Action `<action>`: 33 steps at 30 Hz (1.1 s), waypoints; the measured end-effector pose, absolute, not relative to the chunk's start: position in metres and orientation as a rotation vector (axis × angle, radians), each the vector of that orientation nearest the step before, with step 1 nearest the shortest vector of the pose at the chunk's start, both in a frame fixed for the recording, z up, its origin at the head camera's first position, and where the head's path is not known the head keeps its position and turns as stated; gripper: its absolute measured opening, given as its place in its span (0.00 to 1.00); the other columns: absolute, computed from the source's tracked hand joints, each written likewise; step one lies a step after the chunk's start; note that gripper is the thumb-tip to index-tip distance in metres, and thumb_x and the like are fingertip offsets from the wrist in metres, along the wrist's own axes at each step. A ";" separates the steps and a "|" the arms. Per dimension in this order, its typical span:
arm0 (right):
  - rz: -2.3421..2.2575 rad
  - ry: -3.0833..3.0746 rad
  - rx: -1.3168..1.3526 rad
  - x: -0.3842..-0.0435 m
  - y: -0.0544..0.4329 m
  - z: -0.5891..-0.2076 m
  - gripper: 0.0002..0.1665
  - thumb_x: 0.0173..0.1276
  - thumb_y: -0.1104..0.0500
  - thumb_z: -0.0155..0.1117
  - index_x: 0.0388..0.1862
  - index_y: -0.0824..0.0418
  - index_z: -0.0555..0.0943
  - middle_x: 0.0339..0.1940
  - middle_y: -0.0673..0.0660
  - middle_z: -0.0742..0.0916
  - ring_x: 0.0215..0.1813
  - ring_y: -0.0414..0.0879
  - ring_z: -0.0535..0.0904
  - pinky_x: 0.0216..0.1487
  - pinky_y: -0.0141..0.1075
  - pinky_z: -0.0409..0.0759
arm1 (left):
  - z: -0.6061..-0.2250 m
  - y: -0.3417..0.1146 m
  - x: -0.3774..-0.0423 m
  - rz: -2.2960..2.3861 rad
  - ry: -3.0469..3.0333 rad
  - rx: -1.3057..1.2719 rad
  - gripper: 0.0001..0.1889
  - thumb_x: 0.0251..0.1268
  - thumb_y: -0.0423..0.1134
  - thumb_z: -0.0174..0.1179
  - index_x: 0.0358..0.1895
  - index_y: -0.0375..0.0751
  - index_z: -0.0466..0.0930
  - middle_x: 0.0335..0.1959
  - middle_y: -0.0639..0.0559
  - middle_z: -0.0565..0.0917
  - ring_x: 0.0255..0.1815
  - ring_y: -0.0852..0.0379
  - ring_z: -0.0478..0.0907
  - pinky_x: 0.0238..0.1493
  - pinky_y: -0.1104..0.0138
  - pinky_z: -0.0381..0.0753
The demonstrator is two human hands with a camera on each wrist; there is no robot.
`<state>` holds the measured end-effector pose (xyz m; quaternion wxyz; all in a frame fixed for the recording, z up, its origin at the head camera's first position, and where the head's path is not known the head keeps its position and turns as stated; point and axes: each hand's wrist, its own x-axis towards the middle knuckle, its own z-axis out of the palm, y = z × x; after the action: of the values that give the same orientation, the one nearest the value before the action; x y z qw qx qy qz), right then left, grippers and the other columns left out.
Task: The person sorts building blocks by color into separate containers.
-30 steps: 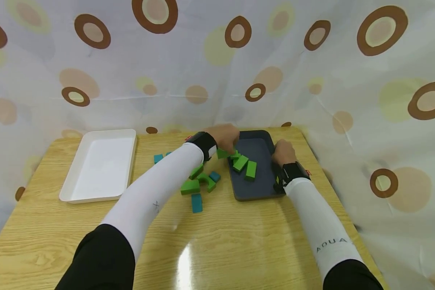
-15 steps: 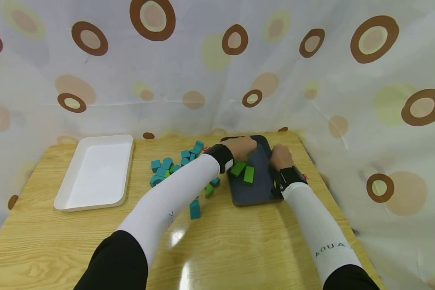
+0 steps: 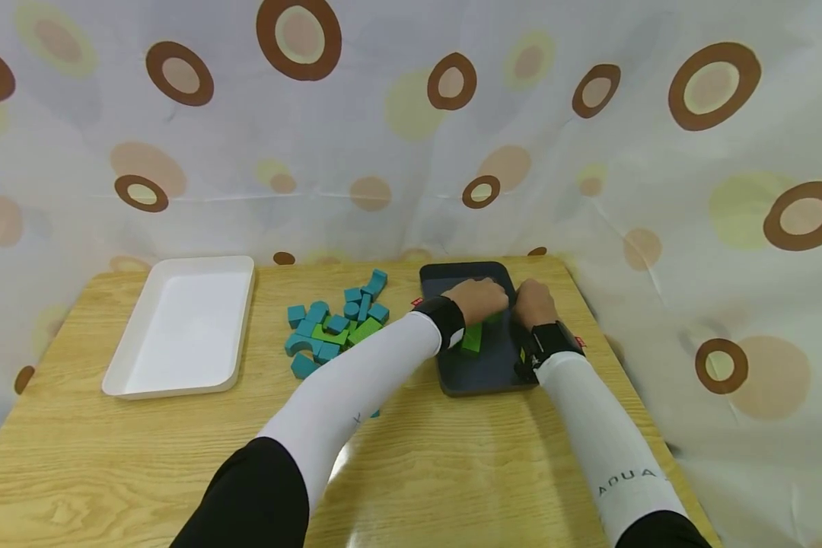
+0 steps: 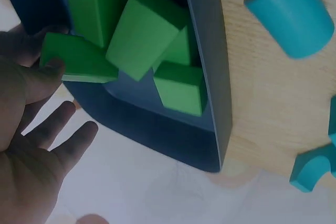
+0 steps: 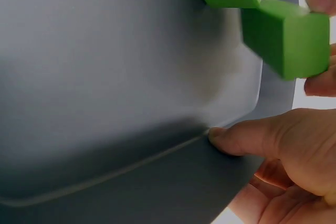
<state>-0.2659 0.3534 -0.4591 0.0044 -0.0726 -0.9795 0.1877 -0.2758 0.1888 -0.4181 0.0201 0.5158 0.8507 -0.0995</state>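
Observation:
My left hand [image 3: 479, 298] is over the dark grey tray [image 3: 488, 374], close to the right hand. Between its thumb and fingers it pinches a green block [image 4: 79, 59], which also shows at the upper right of the right wrist view. My right hand [image 5: 299, 150] grips the tray's right side, thumb over the rim and the other fingers outside. Inside the tray lie several green blocks [image 4: 147, 32], partly covered by the left hand in the head view.
Left of the dark tray, blue blocks [image 3: 304, 367] and green blocks [image 3: 366, 330] lie in a loose pile on the wooden table [image 3: 199, 457]. A shallow white tray [image 3: 178, 327] stands farther left. A patterned curtain [image 3: 383, 137] hangs behind the table.
My left hand has moved right, from the dark tray's left edge across to near its right side, bringing a green block along. The right hand stays on the rim.

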 end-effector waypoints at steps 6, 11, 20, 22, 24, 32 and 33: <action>0.610 -3.050 -0.217 -0.268 0.352 -0.459 0.21 0.61 0.71 0.59 0.11 0.58 0.68 0.16 0.53 0.72 0.22 0.48 0.66 0.23 0.40 0.64 | -0.433 0.196 -0.274 -0.276 2.617 1.569 0.12 0.80 0.36 0.54 0.57 0.50 0.84 0.53 0.55 0.87 0.51 0.57 0.83 0.49 0.65 0.81; 0.608 -3.057 -0.212 -0.270 0.354 -0.463 0.18 0.58 0.70 0.61 0.12 0.59 0.71 0.16 0.52 0.73 0.22 0.48 0.66 0.23 0.40 0.65 | -0.440 0.192 -0.275 -0.191 2.593 1.517 0.11 0.78 0.34 0.57 0.56 0.48 0.84 0.52 0.54 0.87 0.50 0.57 0.84 0.50 0.63 0.82; 0.656 -3.090 -0.220 -0.268 0.357 -0.460 0.20 0.56 0.74 0.58 0.10 0.58 0.66 0.13 0.49 0.66 0.18 0.45 0.61 0.20 0.36 0.60 | -0.426 0.168 -0.288 -0.184 2.648 1.475 0.20 0.81 0.43 0.52 0.71 0.51 0.75 0.67 0.51 0.79 0.65 0.50 0.77 0.63 0.59 0.79; 0.666 -3.089 -0.219 -0.268 0.356 -0.460 0.23 0.55 0.74 0.57 0.09 0.56 0.64 0.12 0.48 0.63 0.17 0.43 0.59 0.19 0.35 0.59 | -0.421 0.159 -0.293 -0.160 2.661 1.457 0.22 0.81 0.46 0.53 0.74 0.50 0.72 0.69 0.50 0.77 0.67 0.49 0.76 0.65 0.59 0.78; 0.677 -3.082 -0.212 -0.267 0.356 -0.459 0.24 0.55 0.75 0.56 0.08 0.55 0.62 0.12 0.47 0.61 0.17 0.42 0.57 0.20 0.35 0.58 | -0.417 0.148 -0.298 -0.123 2.669 1.428 0.24 0.81 0.47 0.54 0.75 0.49 0.70 0.70 0.48 0.76 0.68 0.49 0.75 0.65 0.58 0.77; 0.701 -3.099 -0.228 -0.267 0.355 -0.462 0.25 0.55 0.76 0.55 0.10 0.54 0.61 0.14 0.47 0.60 0.18 0.43 0.56 0.20 0.35 0.57 | -0.410 0.104 -0.312 -0.049 2.692 1.325 0.29 0.78 0.49 0.57 0.76 0.45 0.67 0.71 0.45 0.74 0.70 0.47 0.74 0.67 0.58 0.76; 0.690 -3.100 -0.224 -0.267 0.354 -0.461 0.25 0.55 0.76 0.55 0.10 0.54 0.61 0.14 0.48 0.60 0.18 0.43 0.56 0.20 0.36 0.57 | -0.408 0.098 -0.313 -0.054 2.687 1.322 0.29 0.78 0.50 0.57 0.77 0.45 0.67 0.72 0.44 0.74 0.70 0.47 0.74 0.68 0.58 0.75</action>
<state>-0.2671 0.3544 -0.4614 -0.0212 -0.0703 -0.9735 0.2168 -0.3129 0.0983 -0.4080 0.0731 0.4403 0.8947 -0.0179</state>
